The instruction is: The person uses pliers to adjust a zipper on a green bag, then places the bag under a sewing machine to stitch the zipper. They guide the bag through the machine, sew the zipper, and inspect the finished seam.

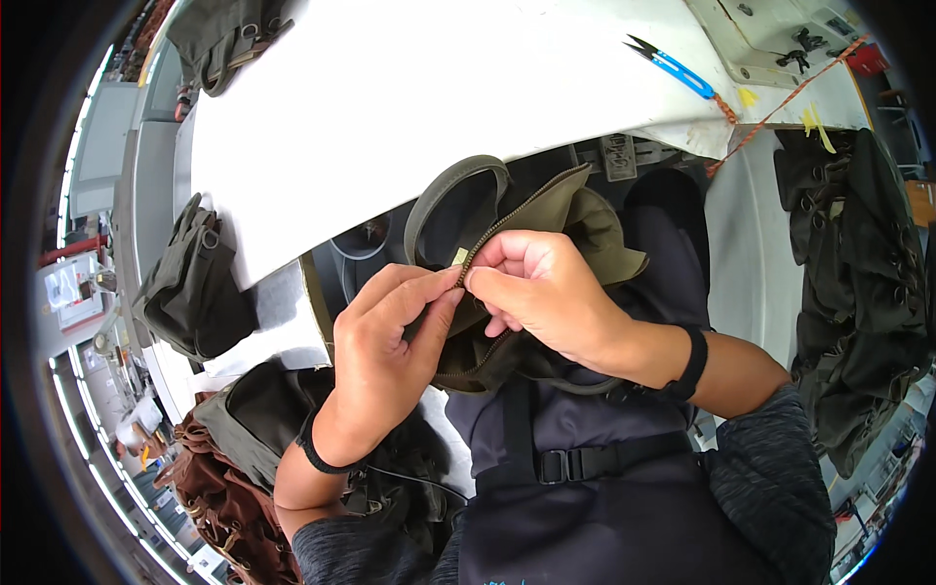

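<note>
Olive pouch (546, 210) sits in front of the chest, below the white tabletop (390, 107) edge. Both hands, left (385, 356) and right (546, 292), pinch together at its zipper (478, 255). Soft, light fabric (probably floppy); best gripped along the zipper tape.
</note>
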`<act>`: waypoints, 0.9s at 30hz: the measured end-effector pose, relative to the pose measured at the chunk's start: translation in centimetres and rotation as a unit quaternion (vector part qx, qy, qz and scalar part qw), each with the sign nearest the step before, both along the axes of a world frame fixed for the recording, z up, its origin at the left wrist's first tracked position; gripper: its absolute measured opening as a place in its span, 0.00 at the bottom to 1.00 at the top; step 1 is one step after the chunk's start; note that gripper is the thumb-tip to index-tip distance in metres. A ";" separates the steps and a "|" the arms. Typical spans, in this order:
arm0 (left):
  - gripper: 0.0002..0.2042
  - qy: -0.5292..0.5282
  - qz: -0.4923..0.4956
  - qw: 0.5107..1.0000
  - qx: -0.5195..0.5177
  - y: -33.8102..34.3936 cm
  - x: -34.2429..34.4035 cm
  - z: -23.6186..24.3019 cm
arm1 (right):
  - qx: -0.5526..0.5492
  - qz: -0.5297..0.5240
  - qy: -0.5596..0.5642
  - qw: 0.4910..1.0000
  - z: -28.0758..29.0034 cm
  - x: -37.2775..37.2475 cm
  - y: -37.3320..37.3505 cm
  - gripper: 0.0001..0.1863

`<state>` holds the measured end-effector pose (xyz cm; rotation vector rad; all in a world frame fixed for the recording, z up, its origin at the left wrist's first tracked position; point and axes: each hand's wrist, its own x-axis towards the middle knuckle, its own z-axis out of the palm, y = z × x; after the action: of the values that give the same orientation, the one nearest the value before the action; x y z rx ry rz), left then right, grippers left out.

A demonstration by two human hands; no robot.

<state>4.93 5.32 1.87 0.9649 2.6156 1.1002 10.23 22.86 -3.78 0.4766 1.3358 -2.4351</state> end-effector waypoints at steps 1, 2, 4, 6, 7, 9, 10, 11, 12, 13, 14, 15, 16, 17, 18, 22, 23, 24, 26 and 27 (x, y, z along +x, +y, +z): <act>0.09 -0.014 -0.002 1.000 -0.003 0.0 0.0 0.1 | -0.001 -0.011 -0.009 1.000 -0.1 0.1 -0.2 0.05; 0.09 -0.028 -0.004 1.000 -0.007 -0.1 -0.3 0.4 | 0.013 -0.009 -0.002 1.000 -0.3 0.2 -0.1 0.05; 0.08 -0.047 0.005 0.999 -0.018 -0.5 -0.9 0.7 | 0.043 -0.005 0.012 0.999 -0.7 0.4 0.4 0.04; 0.07 -0.112 0.048 0.992 -0.014 -1.2 -1.5 1.0 | 0.077 -0.014 0.037 0.996 -1.6 0.5 1.8 0.03; 0.07 -0.166 0.066 0.984 0.003 -1.5 -1.8 0.9 | 0.112 -0.017 0.061 0.992 -1.9 0.7 2.5 0.02; 0.07 -0.272 0.104 0.956 0.034 -2.4 -2.0 0.3 | 0.120 -0.026 0.076 0.989 -1.3 1.0 3.0 0.04; 0.08 -0.299 0.109 0.946 0.062 -2.8 -2.3 -0.1 | 0.125 -0.014 0.086 0.988 -1.1 1.0 3.2 0.04; 0.08 -0.313 0.110 0.941 0.071 -2.7 -2.4 -0.2 | 0.132 -0.004 0.095 0.987 -1.0 1.0 3.4 0.03; 0.08 -0.326 0.110 0.935 0.080 -2.7 -2.5 -0.2 | 0.166 -0.010 0.123 0.978 -1.5 1.2 3.1 0.06; 0.08 -0.340 0.111 0.930 0.089 -2.7 -2.6 -0.2 | 0.217 -0.019 0.144 0.965 -1.4 1.2 3.0 0.06; 0.09 -0.337 0.109 0.931 0.085 -2.7 -2.8 -0.4 | 0.266 -0.028 0.164 0.949 -1.2 1.2 2.7 0.08; 0.09 -0.334 0.107 0.933 0.081 -2.8 -2.8 -0.6 | 0.315 -0.037 0.183 0.931 -1.2 1.1 2.4 0.09; 0.09 -0.331 0.105 0.935 0.077 -2.8 -2.9 -0.8 | 0.321 -0.032 0.186 0.928 -1.2 1.0 2.1 0.12; 0.09 -0.329 0.102 0.936 0.074 -2.8 -2.9 -0.7 | 0.340 -0.025 0.199 0.919 -1.0 0.9 1.8 0.11; 0.09 -0.328 0.099 0.937 0.071 -2.9 -2.9 -0.7 | 0.359 -0.018 0.212 0.909 -0.7 0.7 1.5 0.11; 0.10 -0.341 0.076 0.935 0.067 -2.7 -2.8 -0.4 | 0.431 -0.056 0.311 0.845 -1.9 -0.4 0.1 0.09; 0.10 -0.334 0.072 0.938 0.064 -2.8 -2.8 -0.5 | 0.445 -0.078 0.347 0.822 -2.2 -0.8 -0.3 0.09; 0.10 -0.327 0.067 0.941 0.061 -2.8 -2.8 -0.6 | 0.420 -0.077 0.329 0.842 -1.9 -0.7 -0.3 0.07; 0.10 -0.318 0.061 0.945 0.053 -2.9 -2.9 -0.5 | 0.397 -0.039 0.299 0.867 -1.6 -0.3 0.2 0.05; 0.11 -0.317 0.058 0.945 0.048 -2.8 -3.1 -0.4 | 0.385 -0.019 0.284 0.878 -1.5 -0.1 0.6 0.04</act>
<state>1.88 2.55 1.45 0.3707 2.1198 1.3054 10.13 23.42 -5.24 -0.0820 2.5743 -2.0397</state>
